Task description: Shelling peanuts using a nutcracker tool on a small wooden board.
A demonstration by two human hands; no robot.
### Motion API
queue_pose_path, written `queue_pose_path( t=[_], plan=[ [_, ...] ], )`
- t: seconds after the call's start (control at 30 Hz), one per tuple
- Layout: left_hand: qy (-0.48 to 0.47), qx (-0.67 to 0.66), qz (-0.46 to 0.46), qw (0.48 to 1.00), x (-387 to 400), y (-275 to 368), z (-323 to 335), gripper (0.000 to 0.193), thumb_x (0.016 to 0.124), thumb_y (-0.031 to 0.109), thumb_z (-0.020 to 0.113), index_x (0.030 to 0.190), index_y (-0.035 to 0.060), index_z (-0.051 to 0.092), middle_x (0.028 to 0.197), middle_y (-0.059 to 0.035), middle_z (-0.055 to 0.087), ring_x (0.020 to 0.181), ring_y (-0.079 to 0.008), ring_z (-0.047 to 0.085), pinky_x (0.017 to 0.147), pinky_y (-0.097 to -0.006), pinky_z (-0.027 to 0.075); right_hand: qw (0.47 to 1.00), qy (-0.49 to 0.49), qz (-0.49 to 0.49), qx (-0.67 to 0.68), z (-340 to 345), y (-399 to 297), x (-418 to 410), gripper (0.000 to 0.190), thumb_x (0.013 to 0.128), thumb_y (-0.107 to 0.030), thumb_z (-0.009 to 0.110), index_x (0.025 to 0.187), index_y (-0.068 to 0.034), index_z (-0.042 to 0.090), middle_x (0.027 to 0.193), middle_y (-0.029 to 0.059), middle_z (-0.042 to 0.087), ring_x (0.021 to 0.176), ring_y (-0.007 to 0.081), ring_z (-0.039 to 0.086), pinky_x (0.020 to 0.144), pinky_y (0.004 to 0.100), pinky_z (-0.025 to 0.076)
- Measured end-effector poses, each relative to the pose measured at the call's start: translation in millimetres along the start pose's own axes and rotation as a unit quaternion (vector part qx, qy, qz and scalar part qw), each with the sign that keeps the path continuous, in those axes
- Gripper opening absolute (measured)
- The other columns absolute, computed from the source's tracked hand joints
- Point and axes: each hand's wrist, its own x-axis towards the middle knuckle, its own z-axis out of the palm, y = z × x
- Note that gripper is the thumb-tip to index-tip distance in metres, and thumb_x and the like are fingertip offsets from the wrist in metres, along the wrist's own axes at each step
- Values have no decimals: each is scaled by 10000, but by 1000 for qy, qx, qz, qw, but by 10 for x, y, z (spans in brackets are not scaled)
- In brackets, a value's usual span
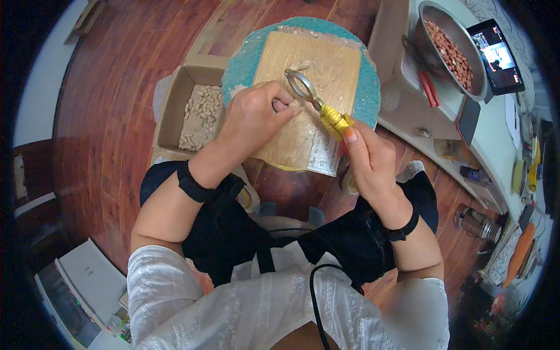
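Note:
My right hand [369, 155] is closed around the yellow wrapped handle of a metal tool [333, 120]. The tool's loop-shaped steel jaws [301, 86] point up and left over a wooden board [337, 65]. Just left of the jaws, my left hand [267, 107] has its fingertips pinched together low over the board; a small pale thing, perhaps a peanut, shows at the fingertips, partly hidden. A peanut shell [299, 65] lies near the tip of the jaws. Crumbs and a printed paper [323, 151] are also on the board.
Under the board is a round teal-covered stool top [369, 87]. To its left stands a cardboard box [170, 118] with unshelled peanuts [205, 107]. At the right, a metal bowl [456, 52] of shelled peanuts, red-handled tool parts [428, 89] and a lit phone [498, 57] rest on white furniture.

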Motion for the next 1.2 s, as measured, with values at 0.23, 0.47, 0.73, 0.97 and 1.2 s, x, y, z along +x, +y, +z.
queue_pose_path(
  t=[0.23, 0.47, 0.73, 0.97, 1.2],
  plan=[
    [3, -2, -3, 1000, -4, 6, 3, 217, 767, 189, 796, 811, 24, 662, 726, -105, 659, 592, -180, 608, 557, -318, 484, 1000, 10, -3, -1, 14, 3, -8, 295, 1004, -230, 519, 1115, 14, 643, 760, 201, 646, 660, 319, 666, 593, 381, 508],
    [-3, 19, -10, 1000, 5, 30, 10, 208, 774, 175, 784, 810, 13, 658, 743, -113, 663, 613, -193, 625, 582, -329, 495, 1000, 4, -12, -10, 12, 26, -12, 288, 1001, -220, 519, 1121, 10, 644, 781, 217, 650, 679, 344, 669, 602, 387, 513],
    [9, 15, 22, 1000, 14, 2, 34, 195, 782, 170, 781, 823, 21, 663, 718, -95, 642, 601, -196, 584, 584, -313, 476, 999, 1, -31, -7, 9, 32, 12, 278, 1003, -228, 499, 1103, -9, 639, 769, 217, 636, 695, 387, 647, 611, 436, 511],
    [-14, 24, -12, 1000, 13, 91, 5, 194, 799, 181, 777, 843, 29, 665, 713, -77, 632, 627, -180, 579, 605, -309, 474, 1000, -14, -8, -4, -15, 26, 16, 266, 1003, -214, 495, 1092, -9, 640, 782, 216, 637, 704, 399, 643, 608, 439, 510],
    [-10, 20, 1, 1000, 6, 90, -6, 177, 811, 159, 766, 838, 18, 663, 714, -80, 630, 623, -165, 575, 597, -301, 470, 999, -2, -37, 7, -6, 13, 20, 255, 998, -214, 504, 1082, -13, 636, 775, 221, 631, 693, 412, 637, 591, 462, 502]
  ],
)
